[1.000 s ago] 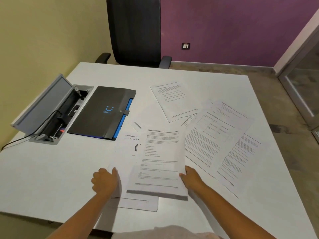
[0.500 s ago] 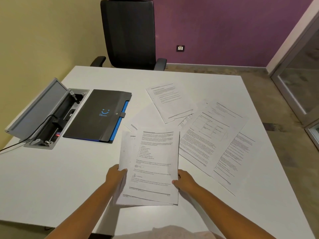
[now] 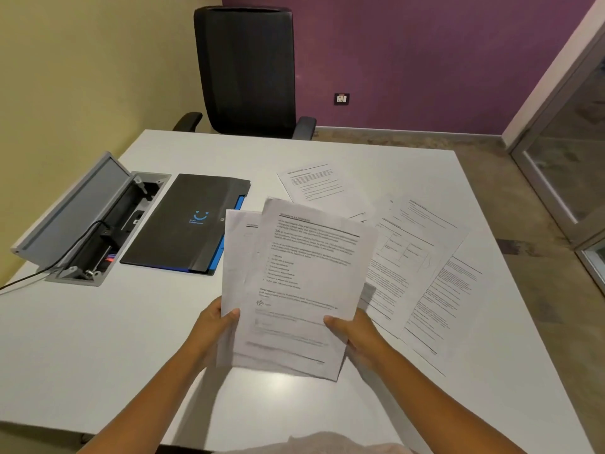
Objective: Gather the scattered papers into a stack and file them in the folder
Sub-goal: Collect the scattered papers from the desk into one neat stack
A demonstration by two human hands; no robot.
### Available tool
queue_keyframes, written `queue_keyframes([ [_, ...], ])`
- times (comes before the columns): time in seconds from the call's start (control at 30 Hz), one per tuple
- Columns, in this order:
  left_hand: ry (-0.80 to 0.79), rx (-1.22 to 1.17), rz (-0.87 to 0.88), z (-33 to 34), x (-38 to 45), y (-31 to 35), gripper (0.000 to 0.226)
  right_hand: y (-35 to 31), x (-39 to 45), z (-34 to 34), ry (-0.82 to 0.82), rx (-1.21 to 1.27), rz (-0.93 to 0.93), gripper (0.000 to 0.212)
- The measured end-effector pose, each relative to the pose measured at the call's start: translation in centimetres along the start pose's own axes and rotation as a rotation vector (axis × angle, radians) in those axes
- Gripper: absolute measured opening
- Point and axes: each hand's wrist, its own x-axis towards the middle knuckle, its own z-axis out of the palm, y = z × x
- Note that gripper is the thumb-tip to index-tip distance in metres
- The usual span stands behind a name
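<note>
Both my hands hold a small bundle of printed papers [image 3: 294,290] lifted above the white table [image 3: 98,355]. My left hand [image 3: 214,329] grips its lower left edge and my right hand [image 3: 355,335] grips its lower right edge. The sheets are fanned, one poking out to the left. Several more printed papers [image 3: 422,267] lie spread on the table to the right, and one sheet [image 3: 314,183] lies farther back. A closed black folder [image 3: 186,224] with a blue edge and a blue smile mark lies left of the bundle.
An open grey cable box [image 3: 85,221] with a black cable is set into the table at the left. A black office chair [image 3: 248,70] stands at the far edge. The floor and a glass door [image 3: 569,158] are to the right.
The sheets that lay flat in front of me have been gathered by both hands and lifted off the table, tilted up toward me.
</note>
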Motion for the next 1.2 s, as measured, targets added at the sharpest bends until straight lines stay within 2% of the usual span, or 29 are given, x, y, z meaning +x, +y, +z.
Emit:
queue_keyframes([
  [0.07, 0.031, -0.043, 0.088, 0.7, 0.0, 0.9, 0.020, -1.6, -0.2, 0.5, 0.082, -0.039, -0.123, 0.028],
  [0.2, 0.165, -0.136, 0.219, 2.2, 0.5, 3.8, 0.029, -5.1, -0.8, 1.3, 0.226, -0.082, -0.295, 0.030],
  [0.3, 0.178, -0.238, 0.274, 3.1, 0.7, 5.8, 0.036, -7.1, -1.5, 1.5, 0.180, -0.136, -0.366, 0.018],
  [0.4, 0.146, -0.207, 0.357, 3.2, 0.5, 6.5, 0.040, -8.0, -2.1, 1.3, 0.112, -0.192, -0.459, 0.023],
  [0.47, 0.115, -0.159, 0.345, 3.1, 0.6, 6.5, 0.040, -8.1, -2.3, 1.0, 0.080, -0.179, -0.486, 0.028],
  [0.63, 0.127, -0.097, 0.359, 4.1, 0.6, 6.8, 0.031, -7.9, -2.4, 0.8, 0.039, -0.162, -0.505, 0.030],
  [0.83, 0.185, -0.040, 0.416, 5.4, 0.2, 7.3, 0.020, -7.8, -1.8, 1.3, 0.126, -0.082, -0.432, 0.020],
  [0.93, 0.196, -0.004, 0.368, 5.9, 0.3, 5.9, 0.015, -6.5, -1.4, 1.2, 0.138, -0.079, -0.377, 0.021],
  [1.07, 0.200, 0.060, 0.300, 6.5, 0.5, 2.6, 0.020, -3.3, -0.7, 0.8, 0.176, -0.166, -0.257, 0.018],
  [1.17, 0.187, 0.057, 0.222, 6.7, 0.5, 0.6, 0.021, -1.1, -0.6, 0.2, 0.211, -0.283, -0.269, 0.004],
  [1.2, 0.189, 0.074, 0.200, 6.7, 0.5, 0.1, 0.023, -0.4, -0.6, -0.1, 0.203, -0.331, -0.290, 0.006],
])
